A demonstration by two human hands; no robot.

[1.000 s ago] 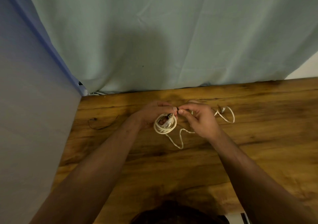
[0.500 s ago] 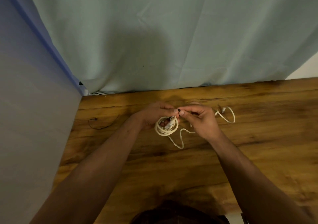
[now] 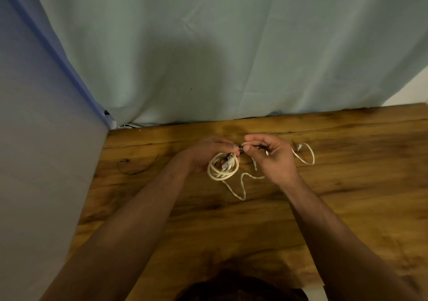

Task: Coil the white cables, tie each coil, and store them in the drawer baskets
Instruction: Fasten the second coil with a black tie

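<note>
A coiled white cable (image 3: 218,172) hangs over the wooden table (image 3: 347,196), its loops held in my left hand (image 3: 206,153). Between the fingertips of my right hand (image 3: 271,159) is a thin dark tie (image 3: 242,148), pinched just above the coil; my left fingertips meet it at the same spot. A second, loose white cable (image 3: 240,186) lies on the table under my right hand, and its far end loops out to the right (image 3: 310,159). No drawer or basket is in view.
A thin dark wire (image 3: 132,170) lies on the table at the left. A pale green curtain (image 3: 231,57) hangs behind the table, and a grey-blue panel (image 3: 41,161) borders its left side. A white object (image 3: 317,292) shows at the bottom edge.
My right hand has shifted slightly right and up, drawing the dark tie away from the coil. The coil has turned a little in my left hand.
</note>
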